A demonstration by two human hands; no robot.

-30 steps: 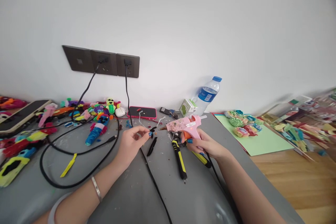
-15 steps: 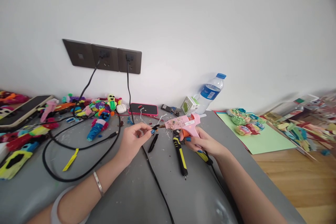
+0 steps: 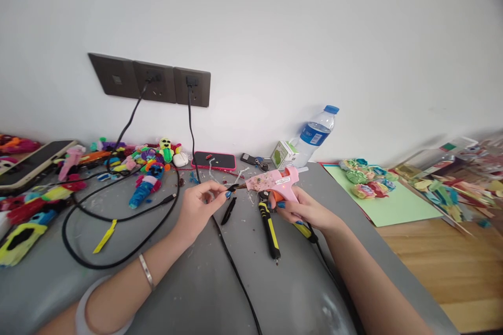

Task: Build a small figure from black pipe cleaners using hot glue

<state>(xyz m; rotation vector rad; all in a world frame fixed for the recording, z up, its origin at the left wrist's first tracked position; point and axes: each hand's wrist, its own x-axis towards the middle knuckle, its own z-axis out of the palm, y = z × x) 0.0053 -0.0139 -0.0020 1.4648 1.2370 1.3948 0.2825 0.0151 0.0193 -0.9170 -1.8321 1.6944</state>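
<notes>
My right hand (image 3: pixel 304 209) is wrapped around the handle of a pink hot glue gun (image 3: pixel 271 181), fingers at its orange trigger. The nozzle points left and meets or nearly meets a small black piece (image 3: pixel 233 187), perhaps pipe cleaner. My left hand (image 3: pixel 204 207) pinches that piece between thumb and fingertips. Just below it, another black strip (image 3: pixel 228 211) lies on the grey table (image 3: pixel 188 288). Pliers (image 3: pixel 271 233) with black and yellow handles rest under the glue gun, partly hidden by it and my right hand.
Black cables (image 3: pixel 236 272) run from the wall sockets (image 3: pixel 192 87) across the table. Colourful fuzzy figures (image 3: pixel 147 188) and a phone (image 3: pixel 35 162) crowd the left. Behind my hands are a pink-edged phone (image 3: pixel 215 160), a small box (image 3: pixel 283 154) and a water bottle (image 3: pixel 315 136). Green paper (image 3: pixel 408 209) lies right.
The view has shifted slightly. My hands keep nearly the same pose, with the glue gun's nozzle still at the black piece.
</notes>
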